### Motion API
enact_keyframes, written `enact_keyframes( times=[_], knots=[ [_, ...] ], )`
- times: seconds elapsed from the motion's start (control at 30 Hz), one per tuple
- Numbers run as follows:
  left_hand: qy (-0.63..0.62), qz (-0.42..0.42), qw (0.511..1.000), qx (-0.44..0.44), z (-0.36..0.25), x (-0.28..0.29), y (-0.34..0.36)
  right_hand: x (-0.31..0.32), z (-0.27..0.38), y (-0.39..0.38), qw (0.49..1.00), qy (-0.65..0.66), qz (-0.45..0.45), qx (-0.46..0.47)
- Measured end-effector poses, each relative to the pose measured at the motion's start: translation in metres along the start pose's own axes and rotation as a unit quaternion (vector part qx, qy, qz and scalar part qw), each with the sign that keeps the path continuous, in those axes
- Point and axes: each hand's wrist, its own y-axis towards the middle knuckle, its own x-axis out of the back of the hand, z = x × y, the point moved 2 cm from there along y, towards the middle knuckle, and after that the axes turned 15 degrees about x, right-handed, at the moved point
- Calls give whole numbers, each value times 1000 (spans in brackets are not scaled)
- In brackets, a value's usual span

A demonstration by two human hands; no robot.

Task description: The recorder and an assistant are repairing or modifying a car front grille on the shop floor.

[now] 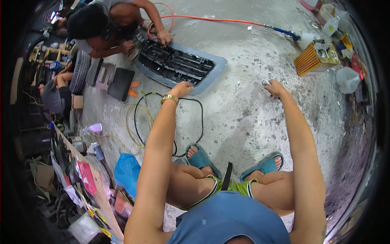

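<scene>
A car grille (pixel 178 64) with a grey frame and black slats lies on the concrete floor ahead of me. My left hand (pixel 181 89), with a gold watch (pixel 170 99) on its wrist, is closed at the near edge of the grille frame, its fingertips curled over the rim. Out to the right of the grille, my right hand (pixel 278 88) is raised above the floor with fingers closed. A small pale thing (pixel 266 82) shows at its fingertips, too small to name. Another person's hand (pixel 165 37) rests on the grille's far edge.
A co-worker (pixel 101 28) crouches at the far left. An orange air hose (pixel 211 19) runs along the back; a black cable (pixel 202 118) loops near my sandals (pixel 266 166). A yellow striped tin (pixel 310 59) stands far right. A blue bag (pixel 126 173) and clutter line the left.
</scene>
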Motion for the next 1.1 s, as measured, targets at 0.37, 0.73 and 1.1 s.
enact_keyframes(
  times=[0.37, 0.73, 1.1],
  knots=[
    [-19, 5, 1000, -6, 3, -4, 0, -1, 15, -7, 1000, -18, -11, -23],
    [-11, 1, 1000, -10, 4, -4, -1, 1, 5, -6, 1000, 16, -4, -16],
    [-25, 7, 1000, 13, 9, -4, -3, -4, 3, -4, 1000, -3, -1, -6]
  ],
)
